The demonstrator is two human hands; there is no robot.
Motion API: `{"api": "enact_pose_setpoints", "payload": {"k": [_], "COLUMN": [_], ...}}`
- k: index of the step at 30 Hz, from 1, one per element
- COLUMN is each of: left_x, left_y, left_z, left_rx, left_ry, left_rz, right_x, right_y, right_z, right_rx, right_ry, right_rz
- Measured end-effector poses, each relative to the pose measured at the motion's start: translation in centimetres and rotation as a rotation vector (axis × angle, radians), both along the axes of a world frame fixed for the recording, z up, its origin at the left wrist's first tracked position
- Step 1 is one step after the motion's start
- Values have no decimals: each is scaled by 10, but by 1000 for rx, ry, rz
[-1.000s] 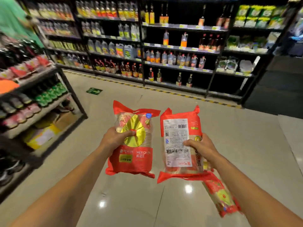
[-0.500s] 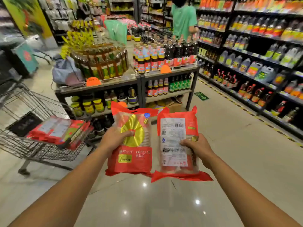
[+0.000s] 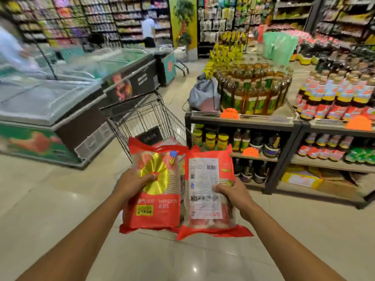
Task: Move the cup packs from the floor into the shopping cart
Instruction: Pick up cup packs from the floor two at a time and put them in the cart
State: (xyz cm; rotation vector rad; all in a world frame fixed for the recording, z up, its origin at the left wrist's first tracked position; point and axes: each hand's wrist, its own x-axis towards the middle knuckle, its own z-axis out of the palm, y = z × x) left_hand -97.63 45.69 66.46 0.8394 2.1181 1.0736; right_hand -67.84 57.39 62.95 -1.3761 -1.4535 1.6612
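Note:
I hold two red cup packs upright in front of me, side by side. My left hand (image 3: pixel 133 182) grips the left cup pack (image 3: pixel 156 207), which shows a gold disc and yellow label. My right hand (image 3: pixel 233 191) grips the right cup pack (image 3: pixel 205 179), its white barcode label facing me. Directly behind the packs stands the wire shopping cart (image 3: pixel 148 116), partly hidden by them. Inside it I glimpse a dark item and a bit of red packaging.
A chest freezer (image 3: pixel 50 110) runs along the left of the cart. A display shelf (image 3: pixel 243 120) loaded with bottles and jars stands right of it, with a grey bag (image 3: pixel 203 94) on its corner. Two people stand far back. Tiled floor lies below my arms.
My view has swung left: the cart moved from the left edge to straight ahead behind the packs, and the freezer came into view. Both hands keep their grip on the packs.

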Motion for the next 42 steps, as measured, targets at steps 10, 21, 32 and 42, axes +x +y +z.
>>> {"api": "enact_pose_setpoints", "payload": {"k": [10,21,32,42], "left_x": [-146,-378,-498,-523], "left_y": [15,111,288,499], "left_z": [-29,-44,-61,-119], "left_rx": [-42,-47,-123,-257], "left_ry": [-94,-109,-146,-124], "left_rz": [225,98,-160,-438], "right_x": [-169,-382,-483,-505], "right_y": [80,141,237,349], "right_z": [-29,-43,-74,-152], "right_rx": [-74,-112,-168,-315], "right_ry": [13,-32,12,40], "right_rz": [174,84,-155,-427]}}
